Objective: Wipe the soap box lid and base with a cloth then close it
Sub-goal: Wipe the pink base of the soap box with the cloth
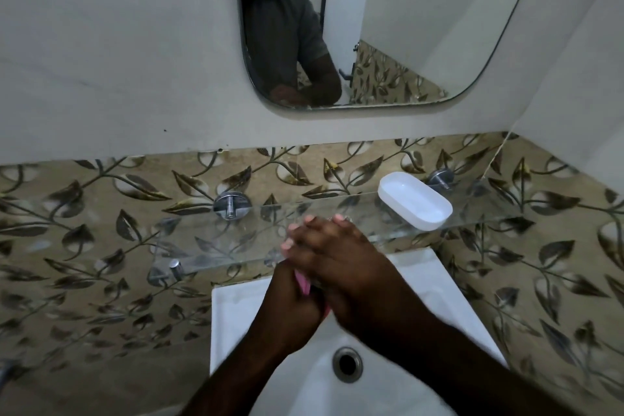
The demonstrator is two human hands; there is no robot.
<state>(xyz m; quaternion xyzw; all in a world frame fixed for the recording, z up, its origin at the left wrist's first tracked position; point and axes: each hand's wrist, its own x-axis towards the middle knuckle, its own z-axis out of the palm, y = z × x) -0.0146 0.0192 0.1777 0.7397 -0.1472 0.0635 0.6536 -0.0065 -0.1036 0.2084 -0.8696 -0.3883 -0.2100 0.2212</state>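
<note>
Over the white sink (236, 314) my two hands meet. My left hand (293, 300) holds a pink thing (303, 284); I cannot tell what it is. My right hand (337, 257) lies flat on top, fingers straight. One white soap box half (414, 201) sits hollow side up on the glass shelf (236, 236), off to the right.
</note>
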